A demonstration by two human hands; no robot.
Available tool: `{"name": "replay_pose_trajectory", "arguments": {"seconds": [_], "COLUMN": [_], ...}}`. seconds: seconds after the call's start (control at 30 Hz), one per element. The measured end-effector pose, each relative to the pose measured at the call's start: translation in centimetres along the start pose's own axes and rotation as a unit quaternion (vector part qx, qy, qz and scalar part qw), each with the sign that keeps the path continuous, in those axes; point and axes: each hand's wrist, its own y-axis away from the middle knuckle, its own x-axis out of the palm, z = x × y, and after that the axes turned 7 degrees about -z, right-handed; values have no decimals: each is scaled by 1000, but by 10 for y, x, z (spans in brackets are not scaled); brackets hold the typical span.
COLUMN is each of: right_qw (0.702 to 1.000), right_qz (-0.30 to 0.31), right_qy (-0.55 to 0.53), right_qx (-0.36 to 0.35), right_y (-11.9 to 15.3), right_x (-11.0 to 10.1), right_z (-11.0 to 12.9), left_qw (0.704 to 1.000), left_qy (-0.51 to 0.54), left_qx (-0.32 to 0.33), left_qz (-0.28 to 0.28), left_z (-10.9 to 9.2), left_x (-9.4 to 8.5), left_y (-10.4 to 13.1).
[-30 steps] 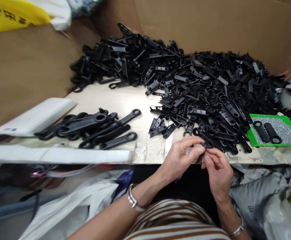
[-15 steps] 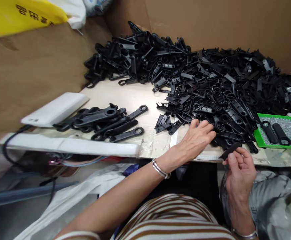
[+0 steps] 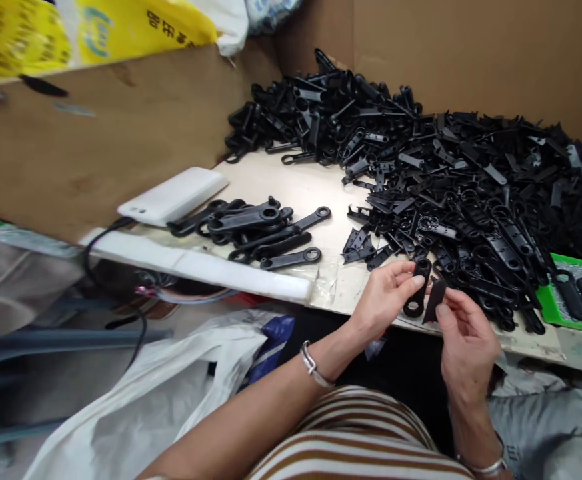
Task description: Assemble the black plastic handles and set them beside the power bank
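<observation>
My left hand [image 3: 385,293] pinches a black elongated part with a ring at its lower end [image 3: 417,289], held upright over the table's front edge. Close beside it on the right, my right hand [image 3: 465,330] grips a flat black cover piece [image 3: 435,301] between thumb and fingers. A narrow gap shows between the two pieces. Behind both hands spreads a large heap of black plastic parts [image 3: 491,167]. To the left lies a smaller group of black ringed handles [image 3: 251,223] on the pale tabletop [image 3: 291,183].
A white box-like device [image 3: 175,195] with a black cable lies at the left. At the right, a green tray [image 3: 549,303] holds small silvery pieces and two black parts. Cardboard walls [image 3: 451,53] stand behind and left; white bags [image 3: 171,393] hang below.
My left hand has come away from the heap with a ringed black part. My right hand has turned its cover piece more upright, beside that part. The view has shifted left.
</observation>
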Motion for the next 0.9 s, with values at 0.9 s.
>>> {"name": "replay_pose_trajectory", "arguments": {"seconds": [0.9], "right_qw": [985], "right_qz": [172], "right_qy": [7], "right_qx": [6], "right_y": [-30], "right_x": [15], "right_z": [25], "left_qw": [935], "left_qy": [-253], "left_qx": [249], "left_qz": [0], "left_z": [4], "left_x": [-20], "left_y": [19]}}
